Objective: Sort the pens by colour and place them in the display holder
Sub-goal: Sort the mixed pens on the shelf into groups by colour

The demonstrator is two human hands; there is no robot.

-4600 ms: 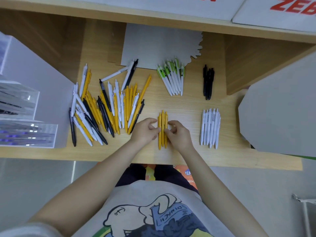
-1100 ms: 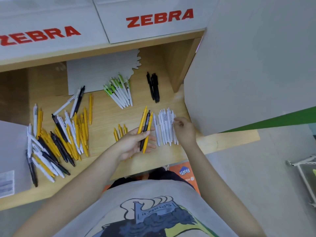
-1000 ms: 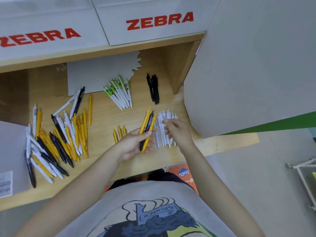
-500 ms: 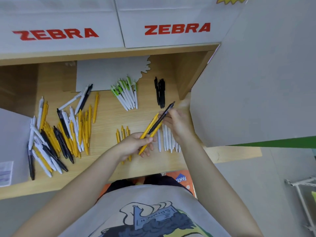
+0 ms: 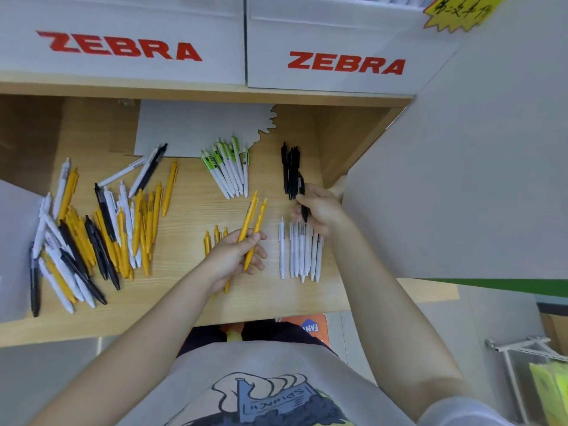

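Observation:
My left hand (image 5: 233, 256) holds two yellow pens (image 5: 252, 224), tips pointing up and away, above the small yellow group (image 5: 212, 238) on the wooden shelf (image 5: 190, 210). My right hand (image 5: 322, 209) pinches a black pen (image 5: 302, 196) just right of the black group (image 5: 290, 167), above the row of white pens (image 5: 299, 256). A green-and-white group (image 5: 229, 170) lies further back. A mixed pile of yellow, white and black pens (image 5: 92, 232) covers the shelf's left side.
A grey card (image 5: 196, 130) lies at the back of the shelf. White boxes marked ZEBRA (image 5: 344, 63) stand above. A large grey panel (image 5: 476, 179) walls off the right side, and another grey panel (image 5: 12, 250) borders the left edge.
My right hand pulled the black pen out of the bundle in my left hand and carried it back toward the black group. My left hand keeps the two yellow pens.

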